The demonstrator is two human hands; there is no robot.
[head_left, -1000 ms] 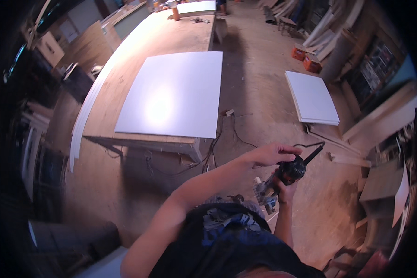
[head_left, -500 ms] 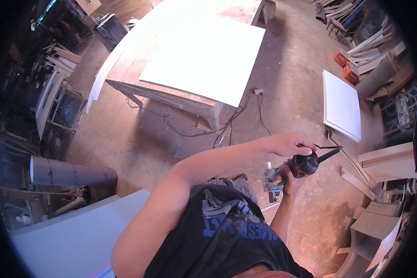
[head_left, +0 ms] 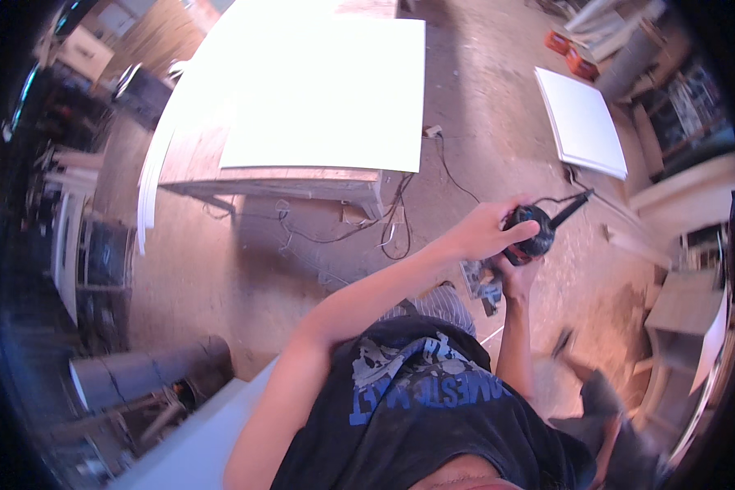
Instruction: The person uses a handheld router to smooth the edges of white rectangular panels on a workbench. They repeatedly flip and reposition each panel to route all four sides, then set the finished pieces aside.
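Out in front and to the right of my body I hold a corded trim router. Its round black end faces up, and a black cord leaves it to the right. My left hand is closed over this end, its thumb lying across the cap. Underneath, my right hand wraps the body; its fingers are partly hidden. The router's metal base points toward the lower left, away from any board.
A wooden table carries a large bright white board. Cables trail on the floor below it. White panels lean at right. Another person, blurred, is at lower right. A cabinet stands at the right edge.
My left hand has shifted from the cord side to a grip around the router's black end. The view has turned, and another person has come in at lower right.
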